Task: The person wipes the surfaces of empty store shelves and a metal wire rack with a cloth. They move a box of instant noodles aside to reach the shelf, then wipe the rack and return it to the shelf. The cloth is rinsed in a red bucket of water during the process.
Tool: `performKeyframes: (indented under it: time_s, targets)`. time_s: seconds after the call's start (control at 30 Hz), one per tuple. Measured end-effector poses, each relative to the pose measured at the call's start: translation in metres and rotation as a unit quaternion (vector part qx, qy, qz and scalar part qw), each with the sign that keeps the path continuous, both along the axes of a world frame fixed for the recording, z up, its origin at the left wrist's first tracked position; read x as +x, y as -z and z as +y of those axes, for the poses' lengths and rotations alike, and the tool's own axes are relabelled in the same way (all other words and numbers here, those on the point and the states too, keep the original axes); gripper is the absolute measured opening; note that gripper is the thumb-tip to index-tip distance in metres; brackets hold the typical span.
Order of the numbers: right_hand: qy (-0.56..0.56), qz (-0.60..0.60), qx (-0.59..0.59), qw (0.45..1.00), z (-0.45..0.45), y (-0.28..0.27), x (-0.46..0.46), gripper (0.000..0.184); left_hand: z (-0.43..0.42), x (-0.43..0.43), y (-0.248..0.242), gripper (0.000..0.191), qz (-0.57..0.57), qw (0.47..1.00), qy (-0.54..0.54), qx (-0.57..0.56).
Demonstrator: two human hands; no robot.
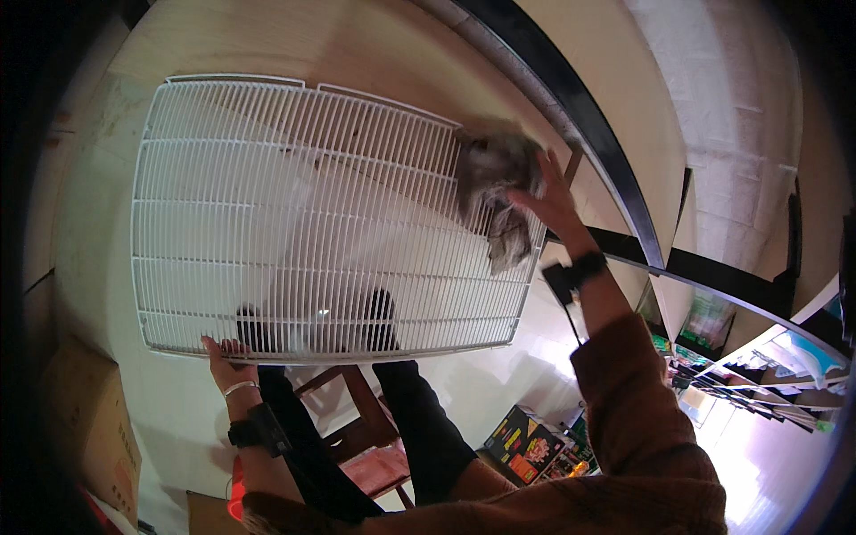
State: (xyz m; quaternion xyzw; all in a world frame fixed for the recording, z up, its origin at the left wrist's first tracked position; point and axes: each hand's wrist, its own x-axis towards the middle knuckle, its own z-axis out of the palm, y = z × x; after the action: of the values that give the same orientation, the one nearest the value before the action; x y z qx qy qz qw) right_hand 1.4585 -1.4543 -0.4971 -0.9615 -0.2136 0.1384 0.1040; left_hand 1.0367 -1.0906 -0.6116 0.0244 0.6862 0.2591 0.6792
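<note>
A white wire rack (301,207) spans the middle of the view, tilted over my legs. My left hand (227,351) grips its near edge at the lower left, fingers curled around the wires. At the upper right corner of the rack, my right hand (545,197) is on a crumpled grey-brown cloth (501,167), which is blurred and lies against the wires. The fingers of that hand are spread, with thumb and fingertips at the cloth's right side.
A red-brown wooden stool (374,468) stands between my legs. Cardboard boxes (100,428) are at the lower left. A black printed box (525,445) sits on the floor at the lower right. Shelving with a black edge (729,271) and packaged goods lies to the right.
</note>
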Motion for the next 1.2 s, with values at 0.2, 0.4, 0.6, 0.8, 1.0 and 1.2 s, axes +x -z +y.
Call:
performKeyframes:
  time_s: [0.2, 0.4, 0.6, 0.8, 1.0, 1.2]
  targets:
    - [0.076, -0.039, -0.056, 0.995, 0.002, 0.050, -0.096, 0.070, 0.002, 0.005, -0.001, 0.049, 0.043, 0.999, -0.020, -0.012]
    - [-0.062, 0.335, -0.118, 0.933, -0.085, -0.023, -0.251, 0.036, -0.003, 0.005, 0.001, 0.049, 0.058, 0.998, -0.014, -0.011]
    - [-0.039, -0.088, -0.072, 0.993, -0.056, -0.029, -0.069, 0.052, 0.001, -0.011, 0.012, 0.050, 0.020, 1.000, 0.013, -0.007]
    - [0.068, -0.138, -0.150, 0.977, -0.085, 0.049, -0.084, 0.050, 0.005, -0.002, 0.009, 0.054, 0.042, 0.999, -0.007, -0.022]
    - [0.209, 0.181, -0.092, 0.957, -0.136, 0.005, -0.315, 0.056, 0.006, -0.020, 0.015, 0.049, 0.022, 0.999, -0.007, -0.029]
    - [0.030, 0.055, -0.038, 0.997, -0.154, 0.012, -0.199, 0.024, 0.003, -0.021, -0.013, 0.045, -0.119, 0.992, 0.038, 0.010]
